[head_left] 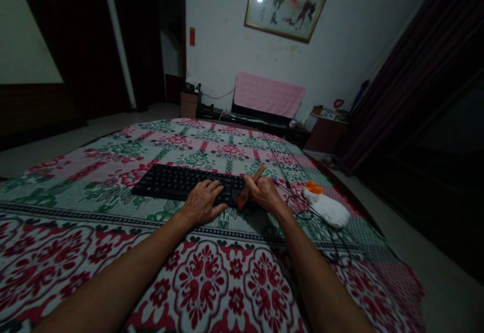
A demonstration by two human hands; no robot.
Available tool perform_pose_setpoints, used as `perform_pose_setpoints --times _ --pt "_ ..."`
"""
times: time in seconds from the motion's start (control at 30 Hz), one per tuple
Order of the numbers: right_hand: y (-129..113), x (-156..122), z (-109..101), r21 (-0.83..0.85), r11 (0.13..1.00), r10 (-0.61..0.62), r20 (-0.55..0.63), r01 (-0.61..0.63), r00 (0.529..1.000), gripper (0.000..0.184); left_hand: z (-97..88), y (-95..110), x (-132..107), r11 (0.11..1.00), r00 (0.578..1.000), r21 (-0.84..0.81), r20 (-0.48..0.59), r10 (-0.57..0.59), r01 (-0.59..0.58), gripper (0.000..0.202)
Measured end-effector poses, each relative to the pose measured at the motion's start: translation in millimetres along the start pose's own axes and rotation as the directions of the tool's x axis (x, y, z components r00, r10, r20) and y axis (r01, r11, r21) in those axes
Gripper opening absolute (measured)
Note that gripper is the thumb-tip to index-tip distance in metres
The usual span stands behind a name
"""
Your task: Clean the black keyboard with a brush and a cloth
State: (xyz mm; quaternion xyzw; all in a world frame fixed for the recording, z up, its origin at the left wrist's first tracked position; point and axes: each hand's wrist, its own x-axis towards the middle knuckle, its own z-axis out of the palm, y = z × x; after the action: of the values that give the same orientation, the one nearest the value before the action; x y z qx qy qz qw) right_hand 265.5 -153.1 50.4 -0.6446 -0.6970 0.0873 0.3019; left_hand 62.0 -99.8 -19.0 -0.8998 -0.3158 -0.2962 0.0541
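A black keyboard (170,180) lies flat on the patterned bedspread (204,277). My left hand (204,202) rests on the keyboard's right-centre part, palm down, with its fingers stretched out and the thumb apart. At the keyboard's right end, my right hand (262,191) is closed around the wooden handle of a brush (259,172). The brush slants, its reddish-brown head pointing down at the keys of the number pad. Whether the bristles touch the keys I cannot tell. Part of the keyboard's right end is hidden behind my right hand.
Right of my right hand lie a black cable (302,214) and a white cloth bundle (330,211) with an orange piece (313,187) at its top. Beyond the bed stands a low cabinet with a pink cloth (268,93) over a screen. A framed picture (286,5) hangs above.
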Motion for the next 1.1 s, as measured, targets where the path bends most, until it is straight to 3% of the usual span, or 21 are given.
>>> perform_pose_setpoints --times 0.17,0.27,0.57,0.73,0.87,1.1 --pt "7 13 7 0.1 0.992 0.101 -0.233 -0.08 0.967 0.038 -0.7 0 -1 1.0 1.0 0.012 0.012 -0.005 0.004 0.048" --pt "14 23 18 0.198 0.979 0.098 -0.276 -0.043 0.956 0.033 -0.8 0 -1 1.0 1.0 0.025 0.026 -0.012 0.011 0.049" --pt "18 30 35 0.175 0.984 0.018 -0.209 0.019 0.978 0.03 -2.4 1 -1 1.0 0.999 0.02 0.037 -0.017 0.016 0.05" --pt "20 27 28 0.166 0.985 -0.028 -0.133 0.051 0.991 0.029 -2.1 0 -1 1.0 0.999 0.025 0.046 -0.006 0.005 0.05" --pt "23 28 18 0.125 0.977 -0.158 -0.107 0.171 0.982 0.021 -2.2 0 -1 0.999 0.999 0.033 0.035 -0.001 0.0 0.049" --pt "18 24 -2 0.195 0.962 -0.221 0.128 0.194 0.967 0.022 -0.6 0 -1 0.999 1.0 0.045 0.012 0.014 -0.014 0.049"
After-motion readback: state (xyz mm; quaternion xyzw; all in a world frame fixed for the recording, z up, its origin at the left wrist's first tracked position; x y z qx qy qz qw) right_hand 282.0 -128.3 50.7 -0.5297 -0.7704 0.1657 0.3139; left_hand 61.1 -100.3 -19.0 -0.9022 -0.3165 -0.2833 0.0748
